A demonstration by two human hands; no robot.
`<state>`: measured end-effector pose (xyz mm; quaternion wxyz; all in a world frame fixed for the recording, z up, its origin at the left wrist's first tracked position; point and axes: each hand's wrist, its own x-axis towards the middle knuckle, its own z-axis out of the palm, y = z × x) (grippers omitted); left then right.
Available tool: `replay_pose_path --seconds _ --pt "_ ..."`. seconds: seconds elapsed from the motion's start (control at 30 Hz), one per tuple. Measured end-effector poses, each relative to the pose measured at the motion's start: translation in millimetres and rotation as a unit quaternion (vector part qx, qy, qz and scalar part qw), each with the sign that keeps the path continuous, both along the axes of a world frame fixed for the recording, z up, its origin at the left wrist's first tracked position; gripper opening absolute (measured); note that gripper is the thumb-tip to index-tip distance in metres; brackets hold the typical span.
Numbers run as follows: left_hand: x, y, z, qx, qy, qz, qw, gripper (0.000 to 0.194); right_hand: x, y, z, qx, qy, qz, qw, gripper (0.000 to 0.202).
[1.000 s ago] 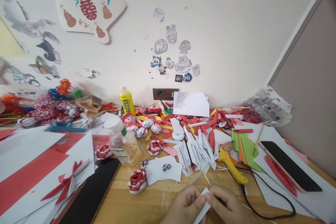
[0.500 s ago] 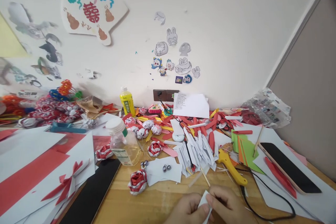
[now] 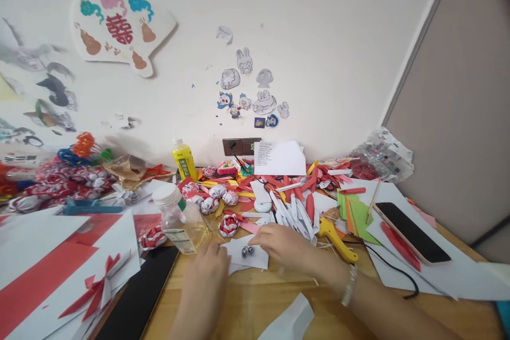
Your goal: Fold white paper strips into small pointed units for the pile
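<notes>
Nearest: a creased white sheet (image 3: 289, 320), apparently unfinished. Beyond: left hand (image 3: 206, 268) and right hand (image 3: 279, 244), fingers loosely bent, hold uncertain, flanking white slips (image 3: 258, 262) under metal balls (image 3: 244, 253). Farther: a paper flower (image 3: 229, 225) and folded strips (image 3: 297, 218), seemingly complete.

Your two hands are standing apart, backs facing up. Your left hand (image 3: 207, 265) is pointing away from you, its grip showing too blurred to make out, the left forearm (image 3: 192, 316) rising from the bottom edge. Your right hand (image 3: 279, 244) is pointing leftward, fingers (image 3: 263, 238) curving down, the right forearm (image 3: 386, 300) slanting in from the lower right
</notes>
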<state>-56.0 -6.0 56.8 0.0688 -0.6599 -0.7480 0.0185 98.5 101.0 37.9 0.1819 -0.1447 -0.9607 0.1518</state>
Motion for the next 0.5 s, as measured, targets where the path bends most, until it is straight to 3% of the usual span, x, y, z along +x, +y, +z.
replay_pose_path --seconds 0.07,0.17,0.3,0.5 --pt "-17.8 2.4 -0.9 0.009 0.020 0.040 0.999 0.032 -20.5 16.8 -8.4 0.057 -0.051 0.062 0.995 0.027" --pt "-31.2 4.3 -5.6 0.024 0.034 0.071 0.997 0.031 -37.4 31.6 -22.6 0.079 -0.077 0.087 0.990 0.031" --pt "-34.4 3.7 -10.4 0.029 0.047 0.078 0.995 0.029 -33.7 29.5 -32.3 0.078 -0.073 0.070 0.992 0.028" --pt "-38.3 9.2 -23.0 0.046 0.048 0.052 0.996 0.024 -22.9 18.2 -30.2 0.077 -0.087 0.032 0.993 0.017"
